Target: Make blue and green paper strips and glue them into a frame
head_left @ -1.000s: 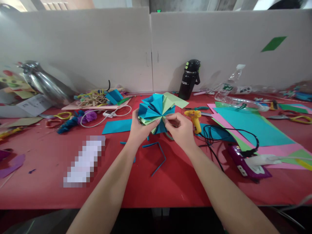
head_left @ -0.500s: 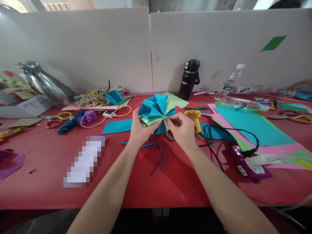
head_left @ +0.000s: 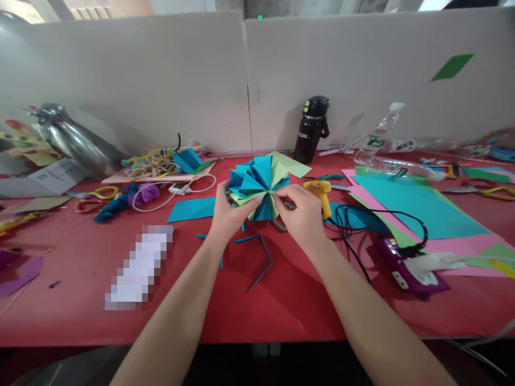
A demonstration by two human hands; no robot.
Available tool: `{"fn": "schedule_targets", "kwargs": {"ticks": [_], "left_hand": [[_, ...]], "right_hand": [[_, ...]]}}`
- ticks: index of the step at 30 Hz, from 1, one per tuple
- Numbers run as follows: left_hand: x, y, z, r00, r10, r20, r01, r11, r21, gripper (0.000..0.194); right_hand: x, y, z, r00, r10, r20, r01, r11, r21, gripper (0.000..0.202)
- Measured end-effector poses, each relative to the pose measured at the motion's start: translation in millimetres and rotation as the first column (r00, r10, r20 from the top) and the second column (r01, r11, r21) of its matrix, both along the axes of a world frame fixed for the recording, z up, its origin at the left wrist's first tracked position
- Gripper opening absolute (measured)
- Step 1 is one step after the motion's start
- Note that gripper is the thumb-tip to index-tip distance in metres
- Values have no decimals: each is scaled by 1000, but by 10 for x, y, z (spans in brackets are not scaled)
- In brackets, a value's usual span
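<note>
A folded paper flower (head_left: 254, 177) with blue and pale green pleats is held up over the red table. My left hand (head_left: 230, 213) grips its left side, thumb pressed along the lower pleats toward the centre. At the centre, the fingertips of my right hand (head_left: 302, 213) pinch the gathered folds. Part of the flower is hidden behind both hands. Below it on the table lies a thin bent blue paper strip (head_left: 265, 252). A yellow hot glue gun (head_left: 319, 188) lies just beyond my right hand.
Blue, pink and green paper sheets (head_left: 422, 209) lie at the right, near a purple power strip (head_left: 410, 268) with black cords. A black bottle (head_left: 309, 131) stands at the back. Scissors (head_left: 96, 198), a steel jug (head_left: 74, 139) and a pixelated object (head_left: 139, 271) are at the left.
The flower is turned slightly in my hands, with more of its lower blue pleats showing. Both hands stay at about the same place, still holding it.
</note>
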State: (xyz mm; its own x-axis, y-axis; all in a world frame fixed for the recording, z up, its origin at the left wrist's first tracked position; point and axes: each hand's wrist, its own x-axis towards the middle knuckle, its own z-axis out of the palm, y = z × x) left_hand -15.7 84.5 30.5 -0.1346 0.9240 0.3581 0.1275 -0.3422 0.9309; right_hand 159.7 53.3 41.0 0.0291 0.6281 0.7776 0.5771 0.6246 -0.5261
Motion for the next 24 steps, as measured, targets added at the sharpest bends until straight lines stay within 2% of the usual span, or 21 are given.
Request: {"fn": "schedule_targets", "kwargs": {"ticks": [6, 15, 20, 24], "left_hand": [[11, -44, 55, 1000, -17, -20, 17, 1000, 8, 76], [21, -22, -16, 998, 0, -70, -1, 1000, -14, 84], [34, -18, -73, 993, 8, -116, -2, 999, 50, 85], [62, -47, -78, 990, 58, -132, -45, 994, 101, 86]], "right_hand": [[-9, -17, 2, 996, 9, -87, -17, 995, -95, 8], [-17, 21, 6, 966, 1, -259, -73, 960, -269, 8], [-7, 31, -5, 950, 9, -312, -123, 929, -349, 14], [-4, 47, -20, 937, 32, -348, -162, 923, -350, 14]]}}
